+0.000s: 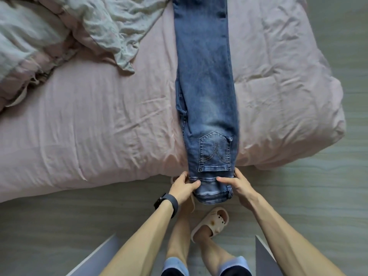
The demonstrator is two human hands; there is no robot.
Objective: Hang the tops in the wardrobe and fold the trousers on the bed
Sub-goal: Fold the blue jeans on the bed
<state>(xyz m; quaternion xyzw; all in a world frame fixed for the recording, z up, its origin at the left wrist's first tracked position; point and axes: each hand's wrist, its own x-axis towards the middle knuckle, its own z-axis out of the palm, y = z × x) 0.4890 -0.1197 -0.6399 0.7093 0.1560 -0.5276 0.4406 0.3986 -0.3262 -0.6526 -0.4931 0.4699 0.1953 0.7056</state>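
A pair of blue jeans [205, 80] lies lengthwise on the bed [89, 126], folded in half leg over leg, with a back pocket facing up. The waistband hangs over the bed's near edge. My left hand [184, 187] grips the waistband's left side, thumb on top. On the right side my right hand [237, 185] holds the waistband the same way. The legs run away from me past the top of the view.
A crumpled grey and pink duvet [65, 30] is heaped at the bed's far left. Pink sheet covers the mattress on both sides of the jeans. I stand on grey wood floor [328, 196] in cream slippers [211, 222].
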